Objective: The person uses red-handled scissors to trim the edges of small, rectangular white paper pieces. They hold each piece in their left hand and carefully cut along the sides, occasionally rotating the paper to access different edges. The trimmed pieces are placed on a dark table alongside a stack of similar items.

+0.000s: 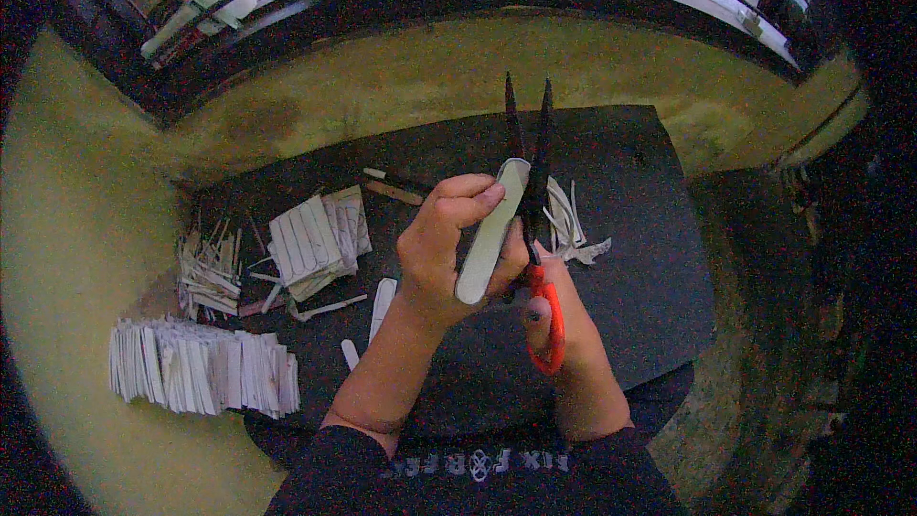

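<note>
Pale strip [491, 237], round-ended, held up in front of me over the dark work surface [645, 248]. Long axis slants: near end low and to my left, far end higher and to my right. My left hand [430, 248] is on its left side, fingertips pinched on the upper half; the lower part sticks out free.

Scissors [538, 191] just right of the strip, points away from me, blades spread. The relation that counts, in my judgement: strip's long axis leans right of the line of the scissors, so the two draw together toward the far end. There the strip covers part of the left blade in this view; the right blade runs beside its right edge. Cannot tell from here whether the strip sits between the blades or only in front of them.

My right hand [569, 315] is clamped on the orange handles, thumb through the loop; some of its fingers show behind the strip. Both hands close by, left the nearer to the strip's middle.

Farther out: thin curled offcuts [565, 220] beyond the scissors, to the right. Left, outlined sheets [306, 237], narrow scraps [212, 272], then a packed row of white pieces [201, 368].
</note>
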`<action>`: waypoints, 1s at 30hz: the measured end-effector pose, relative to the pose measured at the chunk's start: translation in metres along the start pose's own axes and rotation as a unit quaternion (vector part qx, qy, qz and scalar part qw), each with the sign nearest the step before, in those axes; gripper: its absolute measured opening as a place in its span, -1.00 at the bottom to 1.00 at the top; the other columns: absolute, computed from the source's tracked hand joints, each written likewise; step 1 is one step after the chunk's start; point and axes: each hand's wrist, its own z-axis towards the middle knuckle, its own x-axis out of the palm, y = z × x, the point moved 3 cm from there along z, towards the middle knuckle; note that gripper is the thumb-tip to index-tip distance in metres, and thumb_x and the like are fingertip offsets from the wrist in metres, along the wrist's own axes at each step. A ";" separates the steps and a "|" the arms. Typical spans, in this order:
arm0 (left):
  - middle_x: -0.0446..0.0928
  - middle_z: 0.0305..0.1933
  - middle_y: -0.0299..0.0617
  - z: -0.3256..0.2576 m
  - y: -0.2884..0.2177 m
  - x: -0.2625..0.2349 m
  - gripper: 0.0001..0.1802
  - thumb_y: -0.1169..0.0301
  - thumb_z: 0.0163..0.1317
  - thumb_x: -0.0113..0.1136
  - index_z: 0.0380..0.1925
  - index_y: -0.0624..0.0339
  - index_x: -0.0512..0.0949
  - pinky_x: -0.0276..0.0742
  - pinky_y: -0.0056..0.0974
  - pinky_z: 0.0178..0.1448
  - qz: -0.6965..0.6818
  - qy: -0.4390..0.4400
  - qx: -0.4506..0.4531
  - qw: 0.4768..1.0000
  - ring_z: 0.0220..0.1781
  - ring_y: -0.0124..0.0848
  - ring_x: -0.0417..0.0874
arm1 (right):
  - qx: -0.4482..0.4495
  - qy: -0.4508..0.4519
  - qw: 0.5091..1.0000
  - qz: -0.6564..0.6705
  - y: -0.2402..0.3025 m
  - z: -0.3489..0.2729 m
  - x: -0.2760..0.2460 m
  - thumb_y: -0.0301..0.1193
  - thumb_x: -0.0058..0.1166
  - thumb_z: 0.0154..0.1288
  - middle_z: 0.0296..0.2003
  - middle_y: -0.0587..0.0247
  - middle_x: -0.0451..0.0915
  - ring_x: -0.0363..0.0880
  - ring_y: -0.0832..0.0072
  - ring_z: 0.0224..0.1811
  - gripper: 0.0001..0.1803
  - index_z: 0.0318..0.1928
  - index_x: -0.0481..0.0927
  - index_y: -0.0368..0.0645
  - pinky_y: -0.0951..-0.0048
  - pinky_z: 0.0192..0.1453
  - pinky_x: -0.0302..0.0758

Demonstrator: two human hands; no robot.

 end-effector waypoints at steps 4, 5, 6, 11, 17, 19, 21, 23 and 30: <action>0.46 -0.33 -0.01 0.003 -0.002 -0.001 -0.61 0.59 -0.27 0.24 -0.34 0.27 0.38 0.48 -0.34 -0.28 0.012 -0.002 0.005 1.000 -0.35 -0.24 0.56 | 0.018 0.019 1.000 0.008 0.003 0.002 0.000 0.33 -0.09 -0.23 -0.32 -0.11 0.43 0.40 0.25 -0.27 0.14 0.00 0.11 -0.60 0.36 -0.17 0.33; 0.46 -0.33 -0.01 0.003 -0.002 -0.001 -0.62 0.59 -0.27 0.24 -0.34 0.27 0.38 0.48 -0.34 -0.28 0.011 -0.004 0.007 1.000 -0.35 -0.24 0.56 | 0.013 0.012 1.000 0.002 0.001 0.001 0.000 0.33 -0.10 -0.23 -0.34 -0.11 0.43 0.40 0.26 -0.29 0.14 -0.01 0.12 -0.61 0.35 -0.20 0.33; 0.46 -0.33 -0.01 0.003 -0.002 0.000 -0.62 0.59 -0.27 0.24 -0.34 0.27 0.38 0.48 -0.34 -0.28 0.011 -0.006 0.009 1.000 -0.35 -0.24 0.56 | 0.024 0.019 0.999 0.010 0.001 0.001 0.000 0.34 -0.10 -0.24 -0.35 -0.09 0.43 0.40 0.28 -0.30 0.14 -0.02 0.13 -0.61 0.36 -0.20 0.33; 0.47 -0.34 -0.01 0.005 -0.003 -0.001 -0.63 0.58 -0.26 0.24 -0.35 0.27 0.38 0.48 -0.34 -0.29 0.013 -0.005 0.010 1.000 -0.36 -0.24 0.56 | 0.027 -0.002 1.000 0.002 -0.007 -0.002 -0.001 0.32 -0.08 -0.25 -0.42 -0.01 0.42 0.36 0.38 -0.34 0.12 -0.05 0.16 -0.62 0.40 -0.22 0.33; 0.47 -0.34 0.00 0.004 0.000 -0.004 -0.63 0.58 -0.27 0.24 -0.36 0.28 0.38 0.48 -0.34 -0.29 0.004 -0.003 0.005 1.000 -0.37 -0.23 0.56 | 0.045 0.013 0.998 0.031 -0.002 0.000 0.001 0.28 -0.01 -0.27 -0.43 0.04 0.43 0.36 0.41 -0.36 0.10 -0.06 0.18 -0.62 0.41 -0.25 0.34; 0.47 -0.33 0.00 0.005 0.001 -0.004 -0.63 0.58 -0.27 0.23 -0.36 0.29 0.38 0.48 -0.34 -0.29 0.003 -0.006 0.013 1.000 -0.36 -0.23 0.56 | 0.069 0.024 0.997 0.037 -0.001 -0.001 0.000 0.26 0.03 -0.30 -0.42 0.04 0.43 0.37 0.41 -0.35 0.10 -0.06 0.18 -0.62 0.41 -0.24 0.35; 0.47 -0.33 0.00 0.004 0.003 -0.005 -0.64 0.58 -0.26 0.22 -0.36 0.29 0.38 0.48 -0.34 -0.29 -0.009 -0.010 -0.002 1.000 -0.36 -0.24 0.56 | 0.072 0.022 0.996 0.047 -0.002 -0.001 0.000 0.25 0.06 -0.32 -0.42 0.04 0.44 0.39 0.41 -0.33 0.10 -0.06 0.19 -0.62 0.42 -0.24 0.36; 0.47 -0.33 0.01 0.004 0.004 -0.006 -0.65 0.59 -0.26 0.21 -0.36 0.29 0.38 0.47 -0.35 -0.29 -0.017 -0.011 -0.010 1.000 -0.35 -0.25 0.56 | 0.061 0.014 0.996 0.056 -0.003 0.000 0.000 0.23 0.09 -0.33 -0.41 0.05 0.45 0.40 0.41 -0.32 0.09 -0.07 0.20 -0.61 0.43 -0.24 0.36; 0.46 -0.32 0.00 0.006 0.004 -0.009 -0.66 0.62 -0.25 0.16 -0.35 0.28 0.37 0.45 -0.39 -0.30 -0.071 -0.011 -0.053 0.996 -0.36 -0.35 0.55 | 0.062 0.029 0.996 0.065 0.004 0.002 0.001 0.23 0.12 -0.35 -0.50 0.18 0.44 0.35 0.52 -0.43 -0.04 -0.19 0.32 -0.47 0.44 -0.36 0.35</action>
